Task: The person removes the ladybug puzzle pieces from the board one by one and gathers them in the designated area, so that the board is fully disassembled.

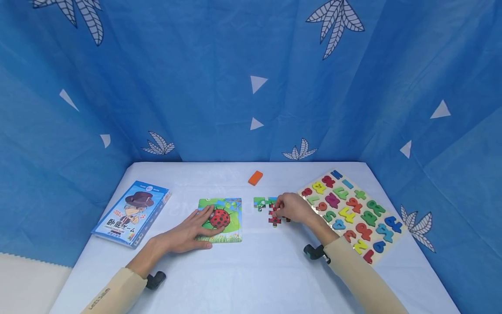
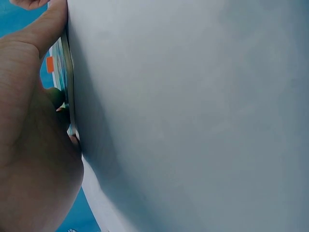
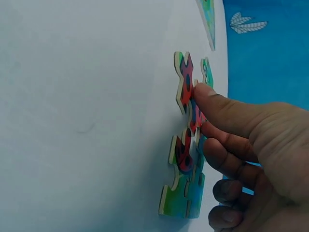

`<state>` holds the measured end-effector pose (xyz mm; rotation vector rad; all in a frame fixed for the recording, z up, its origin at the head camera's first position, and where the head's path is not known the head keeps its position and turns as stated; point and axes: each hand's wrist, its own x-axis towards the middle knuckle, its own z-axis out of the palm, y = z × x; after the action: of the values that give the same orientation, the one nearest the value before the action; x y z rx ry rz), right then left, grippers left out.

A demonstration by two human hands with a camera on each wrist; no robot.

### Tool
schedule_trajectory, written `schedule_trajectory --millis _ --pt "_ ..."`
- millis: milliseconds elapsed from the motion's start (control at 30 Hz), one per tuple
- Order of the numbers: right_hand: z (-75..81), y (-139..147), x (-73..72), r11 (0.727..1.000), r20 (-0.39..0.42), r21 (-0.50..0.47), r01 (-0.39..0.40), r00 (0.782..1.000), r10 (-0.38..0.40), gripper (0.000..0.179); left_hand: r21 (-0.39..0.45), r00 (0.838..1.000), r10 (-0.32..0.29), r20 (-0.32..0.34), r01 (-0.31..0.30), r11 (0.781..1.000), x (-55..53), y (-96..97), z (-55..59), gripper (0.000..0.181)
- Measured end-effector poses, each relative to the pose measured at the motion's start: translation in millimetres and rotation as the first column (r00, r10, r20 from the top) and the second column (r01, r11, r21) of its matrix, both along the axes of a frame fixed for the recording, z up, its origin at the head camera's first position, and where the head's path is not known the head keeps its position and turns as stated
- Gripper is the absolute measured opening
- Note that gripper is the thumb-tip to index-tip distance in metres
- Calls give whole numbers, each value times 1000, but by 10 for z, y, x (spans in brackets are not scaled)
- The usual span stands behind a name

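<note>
In the head view, a flat, rectangular puzzle board with a red ladybug on green (image 1: pixel 235 224) lies on the white tablecloth (image 1: pixel 251 279), left of centre. Right of it is a cluster of loose red, green and blue jigsaw pieces (image 1: pixel 274 221), below a small orange rectangular block (image 1: pixel 256 178). The pieces sit so close together that drawing one out could drag or tip its neighbours, and the sleeve or wrist could brush the pale board of bright coloured numbers (image 1: pixel 390 241) beside it. A sideways push on the puzzle board could also slide it over the smooth cloth. The left hand (image 1: pixel 184 232) rests on the board, fingers spread and nearly straight; the right hand (image 1: pixel 295 207) is well apart from it, bent over the pieces.

The left wrist view shows the board edge-on beyond the thumb, with the palm low beside it; the fingertips are mostly hidden.

In the right wrist view, thumb and forefinger almost meet and appear to pinch a thin red-and-blue wooden piece (image 3: pixel 197 116) amid the others; a loose hold there could let it slip. The remaining fingers curl in, apparently touching nothing.
</note>
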<state>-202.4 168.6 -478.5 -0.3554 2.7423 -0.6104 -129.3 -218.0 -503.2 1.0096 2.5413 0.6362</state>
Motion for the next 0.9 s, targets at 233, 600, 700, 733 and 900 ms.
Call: schedule_trajectory --millis 233,600,700,733,900 --pt "27 -32 23 1000 -11 30 1 1000 -1 19 28 999 -22 -29 23 999 7 -2 -5 56" --pt "26 -20 23 1000 -10 7 -5 1000 5 19 -15 1000 11 -13 -11 1000 4 -5 22 58" --pt "27 -17 29 1000 -13 -3 -4 1000 4 16 -19 1000 22 -22 -22 1000 -1 1 41 57" --pt "26 -18 32 1000 -18 -4 -2 1000 2 15 -20 999 24 -27 -25 999 -4 3 44 57" --pt "32 -80 57 999 -56 -47 -15 998 12 16 -16 998 33 -61 -34 999 -17 14 64 52"
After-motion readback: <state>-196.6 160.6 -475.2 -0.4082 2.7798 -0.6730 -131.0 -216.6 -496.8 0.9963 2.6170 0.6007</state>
